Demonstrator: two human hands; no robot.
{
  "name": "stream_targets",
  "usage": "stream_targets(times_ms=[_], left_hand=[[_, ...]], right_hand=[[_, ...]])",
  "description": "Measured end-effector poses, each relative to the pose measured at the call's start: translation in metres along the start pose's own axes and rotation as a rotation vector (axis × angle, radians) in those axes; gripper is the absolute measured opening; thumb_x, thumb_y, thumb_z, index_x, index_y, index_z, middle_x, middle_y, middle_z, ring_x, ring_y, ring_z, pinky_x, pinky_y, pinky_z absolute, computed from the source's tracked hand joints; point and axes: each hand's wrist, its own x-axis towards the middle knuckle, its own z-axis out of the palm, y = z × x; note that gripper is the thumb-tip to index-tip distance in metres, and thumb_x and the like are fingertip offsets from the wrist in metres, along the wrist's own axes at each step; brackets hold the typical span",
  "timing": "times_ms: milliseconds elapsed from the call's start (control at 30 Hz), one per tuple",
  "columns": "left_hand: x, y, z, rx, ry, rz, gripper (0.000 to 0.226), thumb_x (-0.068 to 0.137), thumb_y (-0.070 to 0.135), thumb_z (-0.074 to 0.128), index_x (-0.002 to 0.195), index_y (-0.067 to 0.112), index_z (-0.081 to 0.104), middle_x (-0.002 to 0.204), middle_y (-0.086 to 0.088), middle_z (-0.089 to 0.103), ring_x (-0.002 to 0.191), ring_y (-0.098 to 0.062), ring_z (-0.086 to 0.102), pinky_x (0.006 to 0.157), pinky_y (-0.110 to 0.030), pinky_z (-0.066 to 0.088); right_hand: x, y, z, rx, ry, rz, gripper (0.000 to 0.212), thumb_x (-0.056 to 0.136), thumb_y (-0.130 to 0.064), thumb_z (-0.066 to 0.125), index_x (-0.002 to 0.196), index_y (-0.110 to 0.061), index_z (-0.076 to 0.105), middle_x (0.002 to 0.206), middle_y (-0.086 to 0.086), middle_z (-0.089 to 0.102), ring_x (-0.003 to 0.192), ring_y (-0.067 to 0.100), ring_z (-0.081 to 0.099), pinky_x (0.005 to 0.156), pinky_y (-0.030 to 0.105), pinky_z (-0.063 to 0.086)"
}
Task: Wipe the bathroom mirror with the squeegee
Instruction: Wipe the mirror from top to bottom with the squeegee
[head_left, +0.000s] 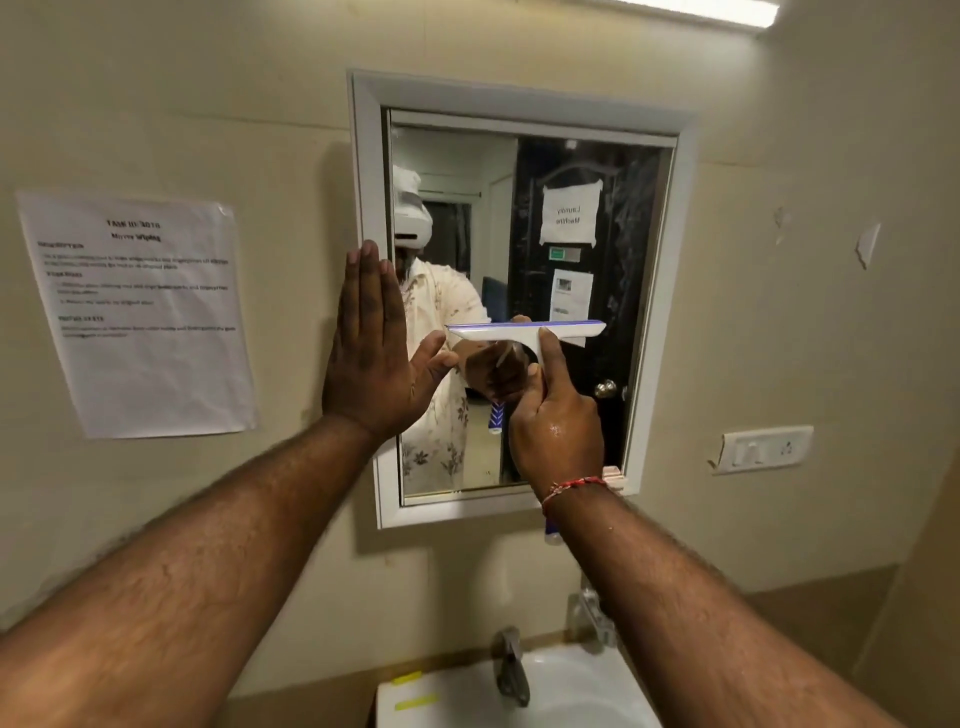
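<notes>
White plastic frames the mirror (623, 234) on the wall in front of me, and its glass is the whole job. Across the dark reflection in the upper right part I see pale smears and streaks, so I judge that area is not clean yet. The strip near the bottom edge looks clearer, but I cannot tell whether wiping made it so.

Below the mirror sits the sink (597, 691), which plays no part for now.

My left hand (371, 353) is flat, fingers straight and together, pressed on the frame (363, 156) at the mirror's left edge. Its thumb spreads out over the glass toward the blade; I take this as bracing.

My right hand (556, 421) is wrapped round the handle of the squeegee (524, 330), with one finger laid up along its neck. The squeegee stands upright, its blade level across the glass, about midway between the top and bottom edges and roughly centred between the sides.

From that I judge I am in the middle of a pass, with the task part done at best. The streaked upper right, the strip by the left edge under my left hand, and the bottom are left to do.
</notes>
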Motion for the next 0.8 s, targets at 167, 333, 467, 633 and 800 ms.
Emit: stream_targets(times_ms=[167,333,467,633,800], left_hand=[[-0.027,0.004,0.003,0.019,-0.045,0.000,0.110,0.110,0.068,0.052,0.171,-0.013,0.010,0.180,-0.039,0.003,0.171,-0.053,0.004,0.139,-0.063,0.017],[-0.062,0.004,0.013,0.035,-0.098,-0.016,0.111,0.109,0.070,0.051,0.172,-0.011,0.009,0.181,-0.037,0.002,0.171,-0.052,0.004,0.138,-0.064,0.017],[-0.090,0.003,0.023,0.019,-0.126,-0.013,0.115,0.107,0.071,0.054,0.173,-0.009,0.005,0.182,-0.034,-0.004,0.172,-0.051,0.000,0.138,-0.065,0.018],[-0.127,-0.002,0.029,-0.044,-0.166,0.034,0.120,0.103,0.070,0.062,0.171,-0.013,0.008,0.182,-0.032,-0.011,0.172,-0.052,-0.004,0.140,-0.064,0.013],[-0.161,-0.002,0.028,-0.080,-0.231,0.055,0.121,0.103,0.071,0.062,0.171,-0.014,0.009,0.182,-0.033,-0.013,0.171,-0.054,-0.005,0.139,-0.066,0.013]], right_hand=[[-0.017,0.012,0.001,-0.023,-0.034,0.020,0.054,0.115,-0.044,0.038,0.167,-0.050,0.024,0.070,-0.006,0.068,0.061,0.012,0.067,0.059,0.036,0.061],[-0.037,0.027,0.004,-0.073,-0.060,0.028,0.054,0.116,-0.043,0.037,0.167,-0.050,0.021,0.077,-0.003,0.069,0.065,0.013,0.067,0.061,0.042,0.065],[-0.057,0.040,0.010,-0.105,-0.084,0.078,0.054,0.116,-0.044,0.037,0.166,-0.054,0.019,0.085,0.003,0.073,0.072,0.021,0.070,0.069,0.049,0.066],[-0.078,0.060,0.017,-0.127,-0.102,0.096,0.054,0.114,-0.045,0.036,0.164,-0.056,0.018,0.081,0.005,0.071,0.069,0.025,0.068,0.066,0.051,0.064],[-0.107,0.080,0.020,-0.161,-0.121,0.192,0.054,0.110,-0.050,0.033,0.161,-0.063,0.022,0.084,0.008,0.070,0.074,0.034,0.066,0.070,0.049,0.060]])
